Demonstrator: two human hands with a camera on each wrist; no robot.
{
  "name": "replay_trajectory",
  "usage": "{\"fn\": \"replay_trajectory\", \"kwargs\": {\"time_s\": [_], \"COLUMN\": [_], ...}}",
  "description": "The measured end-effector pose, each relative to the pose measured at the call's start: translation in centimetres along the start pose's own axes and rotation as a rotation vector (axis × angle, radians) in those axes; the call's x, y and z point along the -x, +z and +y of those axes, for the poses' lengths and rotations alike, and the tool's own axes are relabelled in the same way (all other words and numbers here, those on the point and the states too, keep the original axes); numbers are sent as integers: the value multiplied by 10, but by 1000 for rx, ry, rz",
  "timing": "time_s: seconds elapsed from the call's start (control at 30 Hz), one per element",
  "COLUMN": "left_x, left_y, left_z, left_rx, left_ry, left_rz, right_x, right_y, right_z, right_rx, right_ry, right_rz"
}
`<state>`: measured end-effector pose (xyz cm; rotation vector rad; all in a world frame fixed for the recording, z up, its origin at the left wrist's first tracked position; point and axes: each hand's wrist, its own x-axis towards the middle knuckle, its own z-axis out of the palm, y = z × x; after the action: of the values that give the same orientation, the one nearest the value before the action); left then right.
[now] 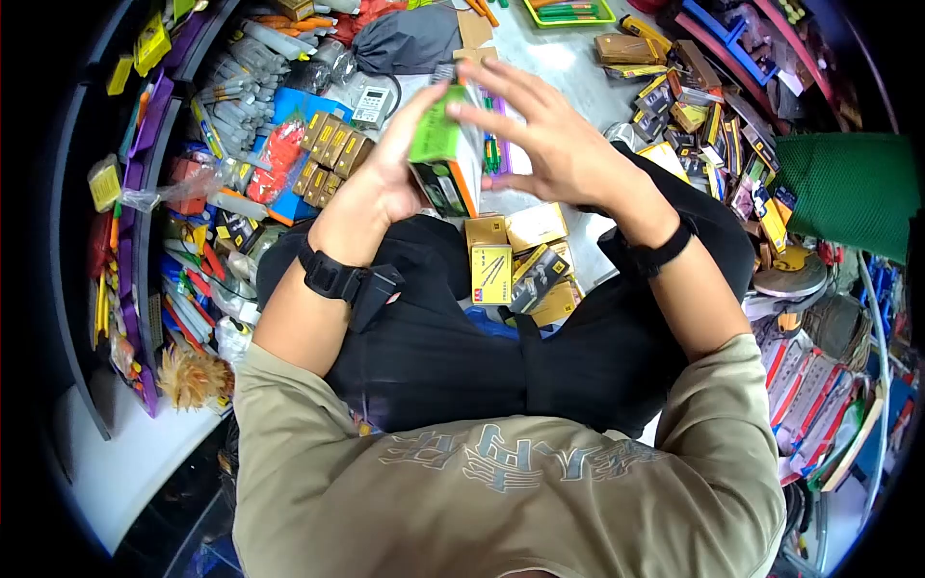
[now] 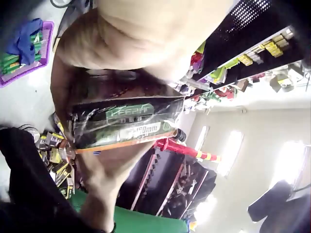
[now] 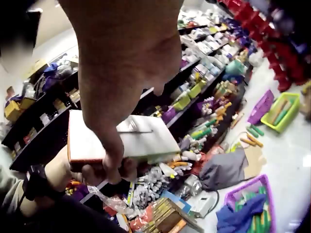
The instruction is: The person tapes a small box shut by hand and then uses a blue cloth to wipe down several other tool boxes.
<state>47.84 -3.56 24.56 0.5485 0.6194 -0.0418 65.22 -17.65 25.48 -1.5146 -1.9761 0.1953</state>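
Note:
In the head view my left hand (image 1: 393, 173) grips a small carton (image 1: 436, 135) with a green face, held up over the lap. The left wrist view shows its dark printed side (image 2: 126, 124) with "150mm" lettering, under clear wrapping. My right hand (image 1: 564, 140) is at the carton's other side, fingers spread and fairly straight, fingertips at its upper edge. In the right wrist view a digit of the right hand (image 3: 114, 150) lies over the carton's white face (image 3: 150, 133), near its orange edge. Left fingertips curl under that edge.
Yellow and brown boxes (image 1: 491, 275) lie between the legs. Brown boxes (image 1: 332, 149) and grey bundled tools (image 1: 236, 87) sit at the left. Scattered small boxes (image 1: 689, 106) and a green mesh roll (image 1: 838, 188) are at the right. A purple basket (image 3: 272, 204) stands beyond.

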Motion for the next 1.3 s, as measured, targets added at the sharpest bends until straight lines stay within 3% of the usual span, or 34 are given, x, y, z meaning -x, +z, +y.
{"fn": "replay_trajectory", "kwargs": {"time_s": [0.03, 0.1, 0.17, 0.23, 0.3, 0.33, 0.37, 0.43, 0.6, 0.63, 0.73, 0.83, 1.07, 1.2, 1.3], "left_x": [-2, -5, 3, 2, -2, 3, 6, 14, 4, 7, 0, 0, 1, 2, 11], "left_y": [0, 3, 13, 9, 19, 18, 21, 27, 34, 40, 46, 51, 53, 51, 55], "left_z": [-9, -18, -30, -20, -21, -15, -10, -3, -13, -18, -24, -27, -30, -29, -34], "left_rx": [-89, -198, -371, -430, -547, -596, -617, -771, -956, -992, -1292, -1329, -1375, -1423, -1285], "left_ry": [14, -76, -72, -190, -125, -91, -13, 239, 998, 1041, 1420, 1474, 1408, 1469, 1431], "left_rz": [-4, -11, 146, -14, 128, 59, 105, 171, -105, -105, -152, -101, 8, 22, 22], "right_x": [2, 6, 12, 17, 21, 28, 39, 41, 45, 44, 44, 41, 44, 44, 41], "right_y": [-4, -2, 4, 6, -3, 2, 4, -3, -26, -30, -38, -42, -37, -39, -41], "right_z": [-5, -12, -12, -7, -5, 0, 1, 0, -14, -16, -23, -25, -24, -25, -31], "right_rx": [140, 133, -14, -40, -443, -430, -487, -415, -377, -376, -400, -397, -412, -398, -370], "right_ry": [-146, -139, -60, -52, 119, 85, 189, 99, 27, -26, -68, -138, -85, -65, -41], "right_rz": [-77, -74, -121, -46, 24, 188, 209, 396, 503, 514, 528, 554, 546, 522, 519]}}
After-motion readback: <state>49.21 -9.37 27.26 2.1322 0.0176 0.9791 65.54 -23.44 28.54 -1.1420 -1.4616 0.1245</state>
